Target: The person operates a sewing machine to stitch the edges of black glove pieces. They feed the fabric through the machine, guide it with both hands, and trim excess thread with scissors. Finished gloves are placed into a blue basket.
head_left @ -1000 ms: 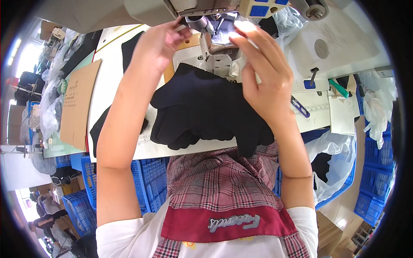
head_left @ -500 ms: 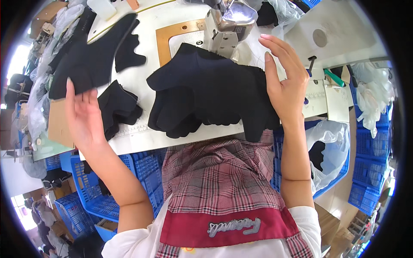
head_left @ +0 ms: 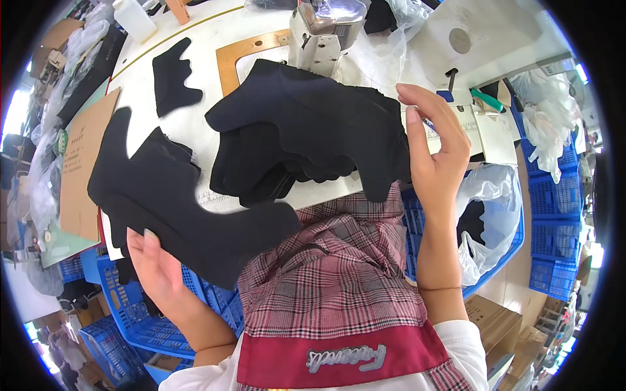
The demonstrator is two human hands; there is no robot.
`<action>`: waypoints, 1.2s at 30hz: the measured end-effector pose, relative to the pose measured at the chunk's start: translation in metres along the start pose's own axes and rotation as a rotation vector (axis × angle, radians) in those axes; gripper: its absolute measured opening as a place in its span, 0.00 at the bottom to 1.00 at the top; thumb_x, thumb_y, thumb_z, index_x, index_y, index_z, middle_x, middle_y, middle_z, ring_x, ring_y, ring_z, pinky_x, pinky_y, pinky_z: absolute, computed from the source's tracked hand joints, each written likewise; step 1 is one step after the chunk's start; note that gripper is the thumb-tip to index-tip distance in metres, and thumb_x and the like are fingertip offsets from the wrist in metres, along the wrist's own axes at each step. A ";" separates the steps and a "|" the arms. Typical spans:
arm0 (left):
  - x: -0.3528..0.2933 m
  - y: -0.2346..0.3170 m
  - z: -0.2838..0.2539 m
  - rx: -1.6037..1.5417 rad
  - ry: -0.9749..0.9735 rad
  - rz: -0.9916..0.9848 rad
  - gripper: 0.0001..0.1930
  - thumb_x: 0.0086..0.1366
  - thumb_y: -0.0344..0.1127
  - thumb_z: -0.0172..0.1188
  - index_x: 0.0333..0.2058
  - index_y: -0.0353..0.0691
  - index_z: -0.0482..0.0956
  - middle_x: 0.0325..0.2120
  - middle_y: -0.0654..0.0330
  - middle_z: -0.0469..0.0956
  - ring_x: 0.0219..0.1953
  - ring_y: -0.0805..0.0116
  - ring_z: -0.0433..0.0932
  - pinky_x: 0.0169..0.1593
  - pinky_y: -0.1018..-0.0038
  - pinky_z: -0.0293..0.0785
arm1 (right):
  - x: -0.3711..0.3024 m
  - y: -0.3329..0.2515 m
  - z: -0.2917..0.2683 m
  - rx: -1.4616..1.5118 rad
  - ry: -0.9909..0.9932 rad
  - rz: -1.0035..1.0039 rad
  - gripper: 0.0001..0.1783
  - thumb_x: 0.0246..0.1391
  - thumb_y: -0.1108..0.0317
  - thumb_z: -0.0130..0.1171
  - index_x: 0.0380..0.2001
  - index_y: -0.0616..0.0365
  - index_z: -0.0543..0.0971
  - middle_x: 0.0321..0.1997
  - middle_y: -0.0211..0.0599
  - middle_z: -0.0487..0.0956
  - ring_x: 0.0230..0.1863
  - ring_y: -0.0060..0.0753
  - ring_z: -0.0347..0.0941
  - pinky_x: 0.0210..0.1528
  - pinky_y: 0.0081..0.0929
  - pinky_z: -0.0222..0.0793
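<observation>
My left hand [head_left: 155, 264] pinches the near edge of a large, curved black fabric piece [head_left: 153, 208] between thumb and fingers. That piece hangs over the table's front left edge, its right end reaching the checked apron at my lap. In the middle of the table lies a stack of black fabric pieces [head_left: 313, 114]. My right hand [head_left: 442, 146] is just beside the stack's right end, holding nothing, its thumb and fingers curved and apart. A smaller notched black piece [head_left: 173, 78] lies flat at the left; more black pieces [head_left: 156, 148] are partly hidden behind the held one.
A sewing machine head [head_left: 326, 32] stands behind the stack, beside a tan frame [head_left: 228, 68]. A white bottle [head_left: 135, 21] is at the back left, a cardboard sheet [head_left: 88, 169] at the left edge. Below are blue crates [head_left: 147, 316] and a bag-lined bin [head_left: 499, 244].
My left hand has brought the large black piece from the far left toward me and turned it, uncovering the notched piece. My right hand has shifted slightly, staying by the stack.
</observation>
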State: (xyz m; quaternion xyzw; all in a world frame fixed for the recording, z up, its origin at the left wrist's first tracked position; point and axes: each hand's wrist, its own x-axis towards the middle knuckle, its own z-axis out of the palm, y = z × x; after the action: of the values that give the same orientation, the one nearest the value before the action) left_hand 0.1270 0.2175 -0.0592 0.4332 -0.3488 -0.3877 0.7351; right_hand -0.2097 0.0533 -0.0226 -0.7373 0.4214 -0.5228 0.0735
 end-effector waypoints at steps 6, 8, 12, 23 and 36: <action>-0.006 0.006 0.061 0.179 -0.137 -0.173 0.26 0.57 0.30 0.66 0.54 0.26 0.71 0.46 0.55 0.76 0.49 0.69 0.74 0.54 0.75 0.68 | -0.005 -0.015 -0.002 0.148 -0.054 0.026 0.16 0.53 0.77 0.57 0.46 0.65 0.79 0.46 0.43 0.82 0.45 0.37 0.78 0.50 0.28 0.71; -0.003 0.006 0.074 0.304 -0.249 -0.247 0.20 0.56 0.30 0.67 0.46 0.28 0.75 0.35 0.62 0.75 0.39 0.76 0.73 0.43 0.79 0.68 | -0.002 -0.022 -0.003 0.202 -0.063 -0.008 0.19 0.54 0.73 0.57 0.50 0.64 0.77 0.47 0.42 0.82 0.46 0.36 0.77 0.51 0.29 0.70; 0.015 0.012 0.106 0.502 -0.665 -0.280 0.08 0.63 0.29 0.62 0.38 0.30 0.77 0.23 0.66 0.71 0.27 0.82 0.67 0.31 0.81 0.65 | 0.005 -0.025 -0.008 0.334 -0.264 0.036 0.24 0.56 0.65 0.59 0.55 0.63 0.74 0.46 0.40 0.81 0.45 0.30 0.75 0.49 0.26 0.68; 0.023 -0.008 0.136 0.549 -0.831 -0.300 0.09 0.66 0.32 0.60 0.37 0.31 0.77 0.25 0.64 0.75 0.27 0.82 0.69 0.32 0.81 0.68 | 0.002 -0.008 -0.020 0.542 -0.521 0.377 0.11 0.57 0.66 0.63 0.30 0.65 0.80 0.22 0.21 0.73 0.25 0.09 0.61 0.28 0.13 0.59; 0.024 -0.013 0.155 0.472 -0.632 -0.255 0.09 0.66 0.33 0.60 0.36 0.31 0.77 0.23 0.68 0.72 0.27 0.84 0.65 0.31 0.83 0.64 | 0.011 -0.018 -0.011 0.682 -0.450 0.446 0.10 0.60 0.69 0.61 0.31 0.68 0.79 0.26 0.23 0.78 0.28 0.06 0.67 0.30 0.10 0.63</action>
State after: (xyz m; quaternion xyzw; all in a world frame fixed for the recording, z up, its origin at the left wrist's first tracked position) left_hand 0.0029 0.1358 -0.0082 0.4890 -0.5803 -0.4991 0.4185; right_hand -0.2074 0.0608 0.0002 -0.6574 0.3472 -0.4303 0.5120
